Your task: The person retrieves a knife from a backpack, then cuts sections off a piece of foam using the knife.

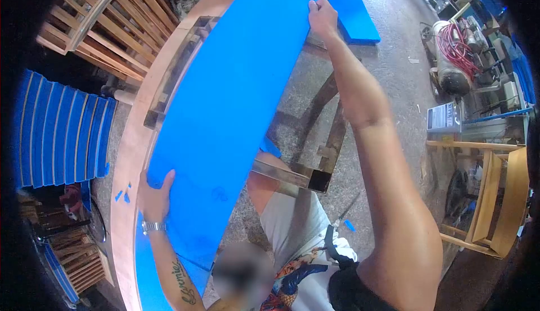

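Observation:
A long, wide blue panel (225, 80) runs diagonally from the lower left to the top of the view, over a wooden frame. My left hand (153, 195) is closed on its left edge near the lower end, the thumb lying on the blue face. Farther up, my right hand (323, 19) has its fingers curled on the opposite edge. A curved strip of pale plywood (125, 215) lies along the left side, partly under the panel. Whatever my fingers press on beneath the panel is hidden.
Dark frame bars (287, 175) jut out right of the panel. Another blue piece (353, 12) is at the top. Stacked blue boards (62, 131) and slatted wooden pieces (107, 24) stand left. At right are a tank with a red hose (455, 49), a metal can (443, 118) and a wooden frame (495, 198).

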Motion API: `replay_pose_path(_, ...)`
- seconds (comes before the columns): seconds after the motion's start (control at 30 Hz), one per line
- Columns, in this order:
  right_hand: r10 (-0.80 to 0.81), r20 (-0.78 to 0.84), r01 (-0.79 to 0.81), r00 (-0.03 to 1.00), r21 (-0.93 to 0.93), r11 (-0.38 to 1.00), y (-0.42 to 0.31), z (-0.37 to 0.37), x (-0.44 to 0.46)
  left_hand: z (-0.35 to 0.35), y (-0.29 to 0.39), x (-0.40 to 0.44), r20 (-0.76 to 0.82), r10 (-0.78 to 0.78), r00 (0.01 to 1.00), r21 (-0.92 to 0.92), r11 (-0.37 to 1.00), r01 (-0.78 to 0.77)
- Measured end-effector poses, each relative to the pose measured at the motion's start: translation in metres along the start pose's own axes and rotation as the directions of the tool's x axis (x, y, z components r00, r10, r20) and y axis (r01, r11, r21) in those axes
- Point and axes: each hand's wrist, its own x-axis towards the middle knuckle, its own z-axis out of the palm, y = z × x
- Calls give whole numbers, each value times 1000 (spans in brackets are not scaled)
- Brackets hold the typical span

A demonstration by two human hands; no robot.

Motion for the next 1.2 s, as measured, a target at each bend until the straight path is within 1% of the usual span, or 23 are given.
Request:
replay_pose_path(0.07, 8, -7, -7, 1000, 9, 1000, 1, -3, -5, -4, 5, -1, 50, -26, 998, -60, 998, 29)
replay_pose_path(0.1, 7, -11, -7, 1000, 12, 1000, 1, -4, -5, -3, 4, -1, 34, -22, 999, -40, 999, 24)
replay_pose_path(0.2, 103, 69, -100, 992, -51, 994, 13, -4, -8, 2, -4, -1, -14, -1, 1000, 10, 1000, 1)
replay_pose_path(0.3, 243, 65, -232, 968, -145, 962, -6, -12, -8, 7, -7, 4, -49, 33, 998, 35, 999, -31)
replay_pose_path(0.37, 188, 49, -177, 981, -171, 969, 2, -10, 1, 7, -9, 3, -45, 43, 998, 62, 997, -40)
replay_pose_path(0.4, 150, 49, -139, 988, -179, 974, 3, -8, 6, 8, -9, 4, -27, 69, 997, 8, 998, -69)
replay_pose_path(0.47, 45, 11, -34, 999, -502, 864, -11, -7, 7, 4, -5, 4, 4, 63, 998, -88, 994, -62)
replay_pose_path(0.5, -88, 45, 97, 995, -632, 769, -20, -5, 8, 7, -14, 8, -35, 164, 986, -164, 972, -168)
replay_pose_path(0.53, -389, 111, 378, 914, -576, 725, -31, -5, 2, 2, -11, 4, -2, 67, 998, -164, 984, -66)
replay_pose_path(0.57, -612, 183, 618, 769, -455, 641, -46, 1, -1, -4, -5, 0, -27, 42, 999, -130, 990, -45)
replay_pose_path(0.6, -751, 162, 746, 640, -363, 557, -78, 7, -29, -11, 2, -5, -53, 17, 998, -98, 995, -22)
replay_pose_path(0.63, -806, 204, 832, 555, -148, 535, -110, 16, -58, -6, -3, -7, -118, 53, 992, 32, 998, -50)
replay_pose_path(0.67, -833, 287, 861, 474, 45, 506, -142, 25, -98, -7, 0, -17, -184, 37, 982, 3, 999, -38)
replay_pose_path(0.73, -844, 470, 844, 258, 316, 434, -187, 31, -173, 18, 4, -53, -455, 162, 876, 172, 981, -92)
replay_pose_path(0.77, -814, 565, 825, 131, 393, 406, -207, 32, -206, 13, -5, -71, -413, 183, 892, 93, 983, -159)
replay_pose_path(0.83, -786, 616, 786, -49, 509, 350, -227, 39, -259, -7, -23, -104, -333, 273, 903, -94, 943, -319)
replay_pose_path(0.9, -801, 594, 794, -66, 518, 318, -245, 43, -284, -46, -92, -112, -412, 162, 897, -14, 983, -184)
replay_pose_path(0.93, -805, 589, 800, -68, 515, 309, -253, 47, -295, -54, -127, -111, -455, -9, 890, 12, 1000, 16)
replay_pose_path(1.0, -824, 531, 696, -200, 669, 262, -281, 51, -327, -42, -193, -113, -423, -37, 905, 196, 972, 132)
replay_pose_path(1.07, -814, 534, 794, -228, 585, 162, -286, 61, -370, -37, -190, -111, -332, -40, 942, 152, 984, 95)
replay_pose_path(1.1, -790, 572, 799, -222, 571, 188, -294, 61, -379, -36, -189, -109, -287, -31, 957, 131, 989, 72)
replay_pose_path(1.17, -722, 657, 808, -216, 535, 245, -303, 55, -392, -35, -178, -105, -282, -104, 954, 112, 984, 141)
replay_pose_path(1.2, -752, 626, 796, -208, 555, 242, -306, 56, -403, -34, -171, -102, -284, -135, 949, 102, 980, 170)
